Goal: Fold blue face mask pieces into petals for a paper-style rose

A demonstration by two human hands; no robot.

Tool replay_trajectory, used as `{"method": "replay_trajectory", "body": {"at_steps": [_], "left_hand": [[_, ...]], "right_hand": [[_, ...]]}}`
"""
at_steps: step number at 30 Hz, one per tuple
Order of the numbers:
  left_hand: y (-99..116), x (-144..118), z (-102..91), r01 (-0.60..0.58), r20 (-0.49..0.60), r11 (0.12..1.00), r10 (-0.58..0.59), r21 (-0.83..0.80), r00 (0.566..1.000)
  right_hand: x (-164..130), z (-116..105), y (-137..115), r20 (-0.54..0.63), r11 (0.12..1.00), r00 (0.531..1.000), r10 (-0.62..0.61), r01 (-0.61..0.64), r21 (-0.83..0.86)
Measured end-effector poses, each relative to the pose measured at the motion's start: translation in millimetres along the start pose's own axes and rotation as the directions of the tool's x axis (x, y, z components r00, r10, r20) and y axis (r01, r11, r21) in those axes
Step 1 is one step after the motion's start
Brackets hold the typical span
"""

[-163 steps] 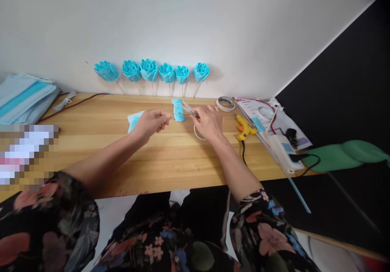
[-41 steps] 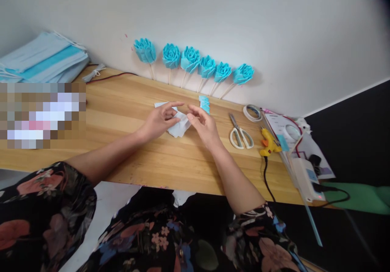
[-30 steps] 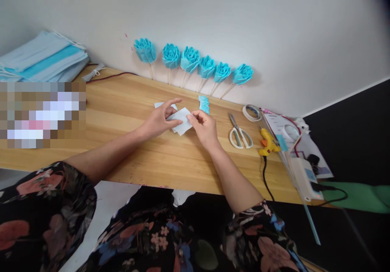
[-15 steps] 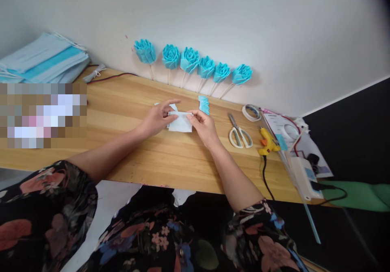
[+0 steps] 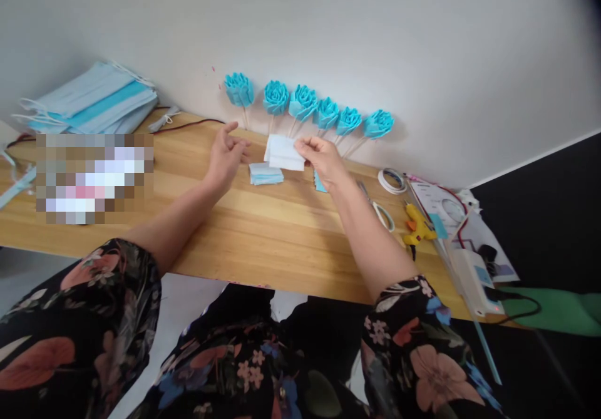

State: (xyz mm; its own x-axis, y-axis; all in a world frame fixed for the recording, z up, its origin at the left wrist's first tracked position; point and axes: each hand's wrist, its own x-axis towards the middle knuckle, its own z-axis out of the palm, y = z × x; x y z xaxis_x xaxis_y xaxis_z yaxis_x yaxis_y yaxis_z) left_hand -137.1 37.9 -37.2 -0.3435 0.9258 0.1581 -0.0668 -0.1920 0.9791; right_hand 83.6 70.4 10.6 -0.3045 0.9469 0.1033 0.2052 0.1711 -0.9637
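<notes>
My right hand [image 5: 323, 160] pinches a white rectangular sheet [image 5: 284, 153] and holds it up above the wooden table [image 5: 263, 231], near the wall. My left hand [image 5: 225, 156] hovers open to the left of the sheet, fingers spread, holding nothing. Below the sheet a small stack of pale blue pieces [image 5: 265, 173] lies on the table between both hands. A strip of blue petals [image 5: 319, 184] peeks out under my right wrist.
Several blue paper roses on sticks [image 5: 303, 103] lean against the wall. A pile of blue face masks [image 5: 94, 96] lies at the far left. To the right are scissors [image 5: 382, 212], a tape roll [image 5: 392, 181], a yellow glue gun [image 5: 417, 226] and a power strip [image 5: 474, 275].
My right hand lifted the white sheet up and away toward the wall. My left hand let go and opened. The blue stack is now uncovered on the table. The view shifted right.
</notes>
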Motion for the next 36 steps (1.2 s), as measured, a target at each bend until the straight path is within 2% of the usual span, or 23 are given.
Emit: {"method": "replay_trajectory", "body": {"at_steps": [4, 6, 8, 10, 12, 16, 20, 23, 25, 27, 28, 30, 32, 36], "left_hand": [[-14.0, 5.0, -2.4, 0.048, -0.002, 0.999, -0.048, -0.019, 0.999], [-17.2, 5.4, -1.3, 0.067, 0.000, 0.998, -0.067, -0.009, 0.998], [-18.5, 4.8, 0.9, 0.107, 0.009, 0.994, -0.107, 0.013, 0.994], [-19.0, 3.8, 3.2, 0.126, 0.024, 0.991, -0.127, 0.042, 0.992], [-19.3, 2.7, 4.6, 0.111, 0.044, 0.991, -0.115, 0.074, 0.992], [-20.5, 1.1, 4.9, 0.067, 0.090, 0.984, -0.083, 0.164, 0.993], [-18.9, -3.1, 6.6, -0.083, 0.212, 0.950, 0.018, 0.300, 0.977], [-12.6, -11.6, 9.5, -0.206, 0.376, 0.903, 0.054, 0.377, 0.925], [-7.0, -20.4, 11.8, -0.294, 0.521, 0.879, 0.062, 0.376, 0.851], [-1.9, -31.3, 15.4, -0.375, 0.625, 0.856, 0.080, 0.356, 0.777], [0.1, -37.0, 18.2, -0.398, 0.645, 0.849, 0.092, 0.347, 0.759], [2.6, -47.9, 26.2, -0.387, 0.650, 0.867, 0.102, 0.313, 0.753], [4.1, -56.7, 37.1, -0.334, 0.658, 0.903, 0.080, 0.270, 0.749], [6.1, -64.0, 59.4, -0.279, 0.695, 0.937, 0.058, 0.209, 0.716]], "right_hand": [[16.5, 26.8, 22.0, 0.091, 0.997, 0.995, 0.049, -0.044, -0.059], [23.3, 36.4, 30.0, 0.103, 0.980, 0.994, 0.040, -0.019, -0.197], [28.2, 40.8, 32.0, 0.098, 0.910, 0.995, 0.034, 0.009, -0.415], [31.6, 41.2, 28.6, 0.097, 0.792, 0.995, 0.024, 0.040, -0.610], [34.5, 40.1, 23.2, 0.140, 0.691, 0.989, 0.052, 0.066, -0.720], [39.4, 39.8, 17.5, 0.200, 0.602, 0.965, 0.172, 0.058, -0.797], [31.9, 37.9, 22.1, 0.229, 0.633, 0.950, 0.212, 0.045, -0.773], [13.3, 30.4, 25.6, 0.258, 0.696, 0.961, 0.096, 0.121, -0.708], [-4.2, 22.8, 23.4, 0.256, 0.714, 0.967, 0.007, 0.174, -0.678], [-24.2, 13.9, 15.8, 0.249, 0.707, 0.968, -0.030, 0.197, -0.679], [-34.6, 9.2, 9.9, 0.253, 0.701, 0.966, -0.046, 0.212, -0.681], [-54.9, -0.7, -4.5, 0.248, 0.681, 0.960, -0.127, 0.266, -0.682], [-72.2, -10.5, -19.7, 0.238, 0.627, 0.954, -0.182, 0.299, -0.719], [-90.6, -23.7, -39.0, 0.285, 0.392, 0.927, -0.243, 0.362, -0.846]]}}
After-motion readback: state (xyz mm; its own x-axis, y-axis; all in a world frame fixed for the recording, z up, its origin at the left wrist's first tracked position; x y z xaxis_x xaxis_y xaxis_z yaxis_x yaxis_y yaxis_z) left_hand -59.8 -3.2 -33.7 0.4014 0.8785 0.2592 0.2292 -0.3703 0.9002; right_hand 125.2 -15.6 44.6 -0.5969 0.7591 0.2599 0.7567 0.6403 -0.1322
